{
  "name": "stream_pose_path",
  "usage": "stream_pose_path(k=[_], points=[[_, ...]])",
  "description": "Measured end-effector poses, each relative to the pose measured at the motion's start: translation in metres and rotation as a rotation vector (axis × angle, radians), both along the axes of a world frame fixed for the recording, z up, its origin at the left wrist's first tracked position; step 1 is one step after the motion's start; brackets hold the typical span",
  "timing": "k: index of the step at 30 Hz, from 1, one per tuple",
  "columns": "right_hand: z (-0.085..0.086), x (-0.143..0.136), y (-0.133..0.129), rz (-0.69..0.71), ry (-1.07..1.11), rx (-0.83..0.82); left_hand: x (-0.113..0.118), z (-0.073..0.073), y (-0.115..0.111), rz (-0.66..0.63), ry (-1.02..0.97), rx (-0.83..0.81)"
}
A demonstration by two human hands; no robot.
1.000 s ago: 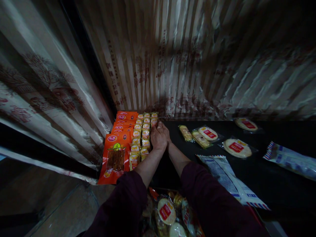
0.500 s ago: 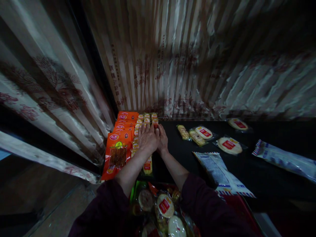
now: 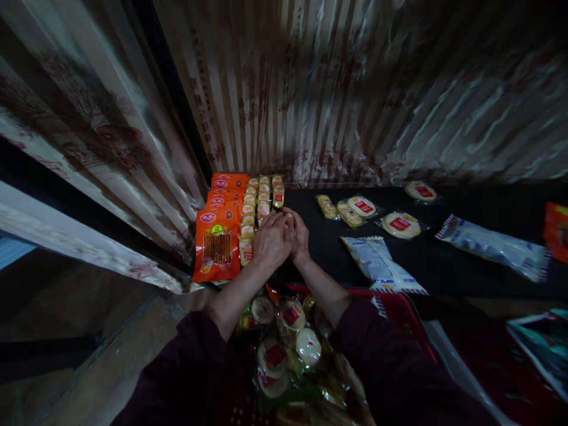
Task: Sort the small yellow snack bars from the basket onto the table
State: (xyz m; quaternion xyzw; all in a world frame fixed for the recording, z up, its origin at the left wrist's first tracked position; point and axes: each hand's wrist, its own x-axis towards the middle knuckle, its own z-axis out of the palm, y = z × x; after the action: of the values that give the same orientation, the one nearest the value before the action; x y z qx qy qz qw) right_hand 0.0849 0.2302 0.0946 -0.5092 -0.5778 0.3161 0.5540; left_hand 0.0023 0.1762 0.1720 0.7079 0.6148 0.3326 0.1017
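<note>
My left hand (image 3: 271, 238) is closed, its fingers bent over the front of the right-hand rows of small wrapped pastries (image 3: 249, 209). My right hand (image 3: 298, 235) lies against it, fingers curled and overlapping the left fingertips. What sits under or between the fingers is hidden. One wrapped pastry (image 3: 278, 196) stands just beyond the fingertips at the back of the outer row. Left of the rows lie overlapping orange snack packets (image 3: 218, 244), the front one with a clear window showing brown sticks.
On the black shelf (image 3: 319, 254) lie loose round wrapped cakes (image 3: 400, 225), a small wrapped pastry (image 3: 327, 207) and blue-white bags (image 3: 375, 263). An orange packet (image 3: 558, 231) is at the right edge. A container of wrapped cakes (image 3: 308, 346) stands below my forearms. Pleated curtain (image 3: 310, 118) hangs behind.
Both hands have drawn back toward me along the rows and their fingers have curled. The far pastries are uncovered. The view has tilted down, showing more of the container.
</note>
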Motion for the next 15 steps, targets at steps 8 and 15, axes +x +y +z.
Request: stream_pose_path(k=[8, 15], points=[[-0.006, 0.035, -0.108, 0.063, 0.084, -0.147, 0.038, -0.033, -0.099, -0.095, -0.308, -0.172], [-0.032, 0.063, -0.18, 0.069, -0.228, -0.24, 0.036, -0.065, -0.157, -0.17, -0.358, -0.402]])
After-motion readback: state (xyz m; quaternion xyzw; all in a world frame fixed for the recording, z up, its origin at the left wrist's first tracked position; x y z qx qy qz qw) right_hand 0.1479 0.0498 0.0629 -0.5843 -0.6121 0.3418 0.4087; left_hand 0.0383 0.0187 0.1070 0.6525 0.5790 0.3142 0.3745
